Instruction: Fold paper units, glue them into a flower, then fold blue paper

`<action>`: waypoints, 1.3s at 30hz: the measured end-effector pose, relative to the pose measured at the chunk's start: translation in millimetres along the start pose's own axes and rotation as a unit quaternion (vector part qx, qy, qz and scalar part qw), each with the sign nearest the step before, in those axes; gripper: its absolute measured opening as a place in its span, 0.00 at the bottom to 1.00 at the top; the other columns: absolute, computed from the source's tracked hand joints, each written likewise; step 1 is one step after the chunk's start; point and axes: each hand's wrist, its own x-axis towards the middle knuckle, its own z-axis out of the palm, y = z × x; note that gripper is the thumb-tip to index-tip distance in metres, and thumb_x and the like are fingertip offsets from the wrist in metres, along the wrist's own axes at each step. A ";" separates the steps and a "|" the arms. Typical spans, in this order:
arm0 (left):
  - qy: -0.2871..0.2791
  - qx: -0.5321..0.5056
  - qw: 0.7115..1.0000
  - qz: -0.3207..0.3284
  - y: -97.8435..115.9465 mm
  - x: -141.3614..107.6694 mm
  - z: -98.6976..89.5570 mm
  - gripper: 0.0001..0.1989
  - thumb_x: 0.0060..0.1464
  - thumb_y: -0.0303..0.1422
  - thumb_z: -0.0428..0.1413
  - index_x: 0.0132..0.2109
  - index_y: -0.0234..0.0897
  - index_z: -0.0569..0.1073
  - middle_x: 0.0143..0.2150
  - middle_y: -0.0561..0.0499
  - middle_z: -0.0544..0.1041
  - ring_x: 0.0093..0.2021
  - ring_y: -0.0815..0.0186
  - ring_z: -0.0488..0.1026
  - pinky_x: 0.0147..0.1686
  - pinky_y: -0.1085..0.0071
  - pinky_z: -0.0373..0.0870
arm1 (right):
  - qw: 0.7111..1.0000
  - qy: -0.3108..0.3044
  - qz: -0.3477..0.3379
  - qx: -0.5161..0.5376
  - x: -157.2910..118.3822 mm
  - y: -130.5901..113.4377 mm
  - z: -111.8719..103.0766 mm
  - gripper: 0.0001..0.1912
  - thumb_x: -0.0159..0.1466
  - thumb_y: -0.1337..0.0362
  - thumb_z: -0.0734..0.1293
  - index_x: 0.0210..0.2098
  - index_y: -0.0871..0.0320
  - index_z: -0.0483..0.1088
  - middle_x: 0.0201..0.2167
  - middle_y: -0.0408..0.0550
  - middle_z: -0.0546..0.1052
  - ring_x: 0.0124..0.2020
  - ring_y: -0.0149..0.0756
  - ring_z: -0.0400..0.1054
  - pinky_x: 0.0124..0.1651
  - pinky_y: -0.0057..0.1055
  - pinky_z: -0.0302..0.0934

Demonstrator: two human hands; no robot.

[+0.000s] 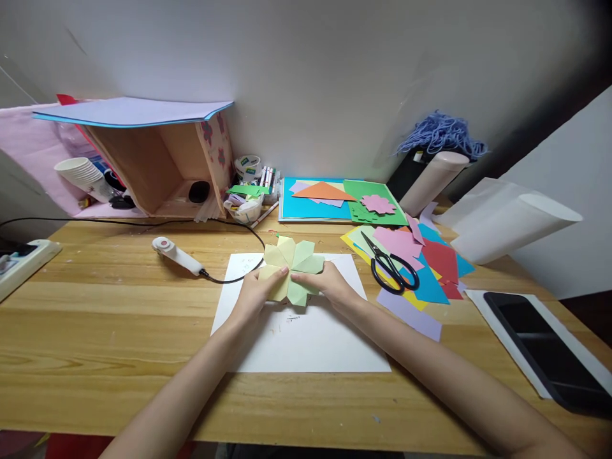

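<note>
**Two hands pinch a flower over the sheet**

Right of the sheet [315,350] lies a phone [545,344]. Its handwriting is too small to read. Left hand [251,290] and right hand [337,285] pinch the flower [300,254] above its far half, thumbs in front, other fingers hidden. A corded tool [184,258] sits left of the sheet, its cord [229,282] crossing one corner; scissors [382,256] lie just right. Beyond the sheet, the tape's [247,167] label is illegible.

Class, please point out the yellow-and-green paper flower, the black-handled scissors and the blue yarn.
Yellow-and-green paper flower [292,258]: head view, petals just above its centre.
Black-handled scissors [386,259]: head view, near the pivot.
Blue yarn [442,134]: head view, middle of the bundle.
</note>
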 end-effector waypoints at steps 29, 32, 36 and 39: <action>0.050 0.039 0.997 0.042 5.1 -1.2 -0.8 0.22 0.33 0.45 0.64 0.30 0.28 0.76 0.28 0.44 0.78 0.25 0.63 0.73 0.22 0.73 0.68 | 0.995 -0.074 0.023 -0.066 2.9 2.1 -7.8 0.18 0.46 0.57 0.73 0.32 0.62 0.74 0.29 0.49 0.77 0.27 0.33 0.68 0.28 0.28 0.59; 0.042 0.023 0.998 0.039 2.3 -0.5 -1.0 0.23 0.33 0.45 0.64 0.31 0.28 0.76 0.29 0.44 0.78 0.26 0.63 0.73 0.23 0.72 0.68 | 0.995 -0.079 0.018 -0.061 3.8 2.4 -9.4 0.16 0.48 0.57 0.72 0.32 0.62 0.74 0.28 0.48 0.76 0.26 0.32 0.68 0.29 0.27 0.59; 0.035 0.021 0.998 0.046 -1.2 0.2 -1.1 0.22 0.34 0.44 0.64 0.33 0.28 0.76 0.31 0.43 0.78 0.28 0.63 0.73 0.26 0.72 0.69 | 0.996 -0.066 0.000 -0.055 3.9 4.4 -7.3 0.14 0.49 0.58 0.71 0.29 0.62 0.74 0.27 0.47 0.75 0.26 0.31 0.67 0.29 0.27 0.58; 0.045 0.035 0.997 0.055 -1.0 -0.1 -0.7 0.21 0.34 0.43 0.64 0.31 0.28 0.77 0.30 0.44 0.78 0.28 0.63 0.73 0.26 0.73 0.68 | 0.997 -0.048 -0.003 -0.062 3.5 4.7 -5.6 0.15 0.48 0.58 0.72 0.30 0.63 0.74 0.27 0.47 0.75 0.25 0.31 0.66 0.29 0.27 0.59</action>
